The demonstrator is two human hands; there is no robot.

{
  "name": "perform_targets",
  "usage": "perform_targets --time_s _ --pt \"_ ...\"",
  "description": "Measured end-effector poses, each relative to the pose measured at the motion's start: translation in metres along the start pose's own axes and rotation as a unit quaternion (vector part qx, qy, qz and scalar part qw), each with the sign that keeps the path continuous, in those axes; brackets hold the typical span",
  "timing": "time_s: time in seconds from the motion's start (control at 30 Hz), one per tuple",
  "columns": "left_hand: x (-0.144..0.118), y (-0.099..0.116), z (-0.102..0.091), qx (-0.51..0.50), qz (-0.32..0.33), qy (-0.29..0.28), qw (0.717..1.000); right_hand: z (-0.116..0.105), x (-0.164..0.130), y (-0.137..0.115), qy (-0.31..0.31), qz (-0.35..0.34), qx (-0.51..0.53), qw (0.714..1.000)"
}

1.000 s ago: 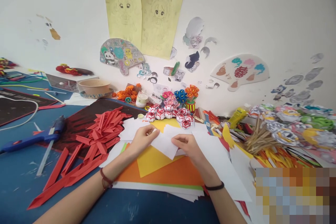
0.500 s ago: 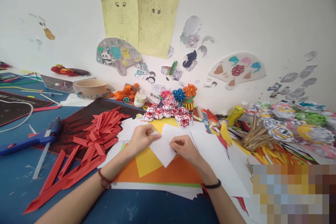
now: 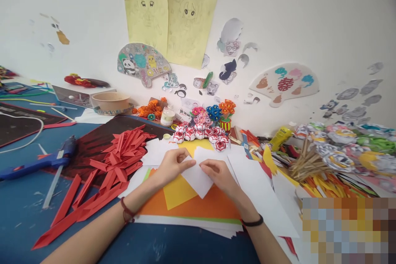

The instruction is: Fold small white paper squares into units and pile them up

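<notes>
Here you are with both hands in close over the middle of the blue surface [image 3: 148, 241], and the small white piece of paper [image 3: 200, 181] is right between them, one corner pointing down toward you. Your left hand [image 3: 175, 167] has its grip closed, thumb and fingers pinching the paper at its left side; your right hand [image 3: 220, 175] has its grip drawn in too, thumb and fingertips on the paper just beside the left thumb. Behind it lie the bright yellow paper sheet [image 3: 177, 194] and the wider orange paper sheet [image 3: 216, 210]; whether the white paper touches them, I can't tell. Watch those fingertips, so near one another: an uneven pull between the two pinches could crease it crookedly or start a tear. A loose left grip might let the edge slip out of line. And mind the forearms: a sweep of the left one could scatter the heap of red folded paper strips [image 3: 122, 156] alongside, while the right wrist hangs close to the large white paper sheets [image 3: 262, 192], which a brush of the sleeveless arm could drag askew.
</notes>
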State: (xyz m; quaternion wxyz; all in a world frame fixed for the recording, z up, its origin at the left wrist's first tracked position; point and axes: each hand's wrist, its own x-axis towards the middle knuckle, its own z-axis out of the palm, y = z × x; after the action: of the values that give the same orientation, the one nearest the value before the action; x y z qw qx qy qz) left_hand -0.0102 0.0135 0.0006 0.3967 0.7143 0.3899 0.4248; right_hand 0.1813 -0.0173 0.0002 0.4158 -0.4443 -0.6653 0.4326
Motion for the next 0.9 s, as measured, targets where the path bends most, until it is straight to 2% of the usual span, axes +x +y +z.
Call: perform_targets --time_s 0.1,0.3,0.5,0.9 --pt "-0.004 0.000 0.005 0.013 0.003 0.000 1.000 0.003 -0.002 0.003 -0.031 -0.007 -0.010 0.999" --pt "0.000 -0.007 0.004 -0.020 -0.017 0.013 1.000 0.001 0.000 0.004 -0.026 0.006 -0.035 0.999" --pt "0.008 -0.014 -0.004 -0.072 -0.052 0.065 0.994 -0.004 0.000 0.005 -0.051 0.037 -0.005 0.998" --pt "0.012 -0.017 -0.005 -0.065 -0.042 0.089 0.993 -0.008 -0.002 0.004 -0.060 0.024 -0.028 0.997"
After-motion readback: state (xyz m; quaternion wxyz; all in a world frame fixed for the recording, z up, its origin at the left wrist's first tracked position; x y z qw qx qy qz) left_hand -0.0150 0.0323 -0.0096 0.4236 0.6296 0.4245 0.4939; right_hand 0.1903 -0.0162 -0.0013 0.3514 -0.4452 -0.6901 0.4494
